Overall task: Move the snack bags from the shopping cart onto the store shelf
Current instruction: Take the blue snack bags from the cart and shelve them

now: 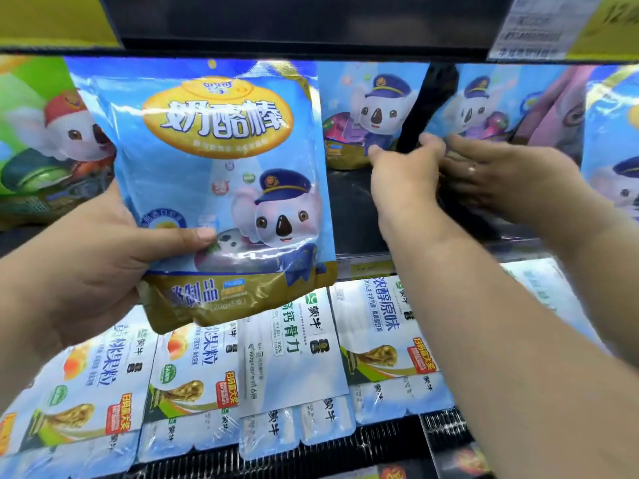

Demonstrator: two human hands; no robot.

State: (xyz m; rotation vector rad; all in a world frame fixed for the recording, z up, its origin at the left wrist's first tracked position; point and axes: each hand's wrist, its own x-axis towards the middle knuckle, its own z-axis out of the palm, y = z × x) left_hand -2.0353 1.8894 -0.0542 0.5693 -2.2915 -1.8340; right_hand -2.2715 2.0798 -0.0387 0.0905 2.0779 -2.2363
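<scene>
- One snack bag (221, 174) is pinched at its lower corner by the left hand (86, 264).
- Right hand (404, 178) grips the black divider (425, 108).
- Hold the divider aside, then slide the bag upright into the gap (352, 209) just left of the right hand.

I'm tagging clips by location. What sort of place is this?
Almost certainly a shop or supermarket aisle: koala-print snack bags stand in rows on a shelf, price labels run along the shelf edges, and white-and-blue packs lie faced out below.
</scene>
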